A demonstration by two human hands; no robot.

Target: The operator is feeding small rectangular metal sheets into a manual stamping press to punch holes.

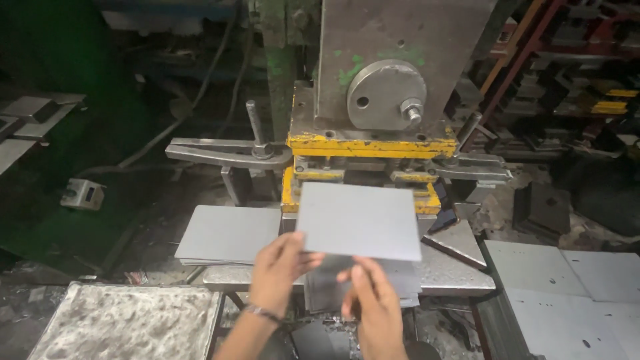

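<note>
A flat grey square metal sheet (359,220) is held level in front of the yellow-painted die (371,144) of a big grey press. My left hand (279,268) grips its near left edge, thumb on top. My right hand (373,307) pinches the near edge from below, fingers curled around it. A stack of like grey sheets (228,235) lies on the press table to the left, and more sheets (407,283) lie under the held one.
A long metal lever arm (220,153) sticks out left of the press. A rough metal plate (127,320) lies at the lower left. Pale sheets (567,287) lie at the right. A small grey switch box (83,194) sits on the dark floor at left.
</note>
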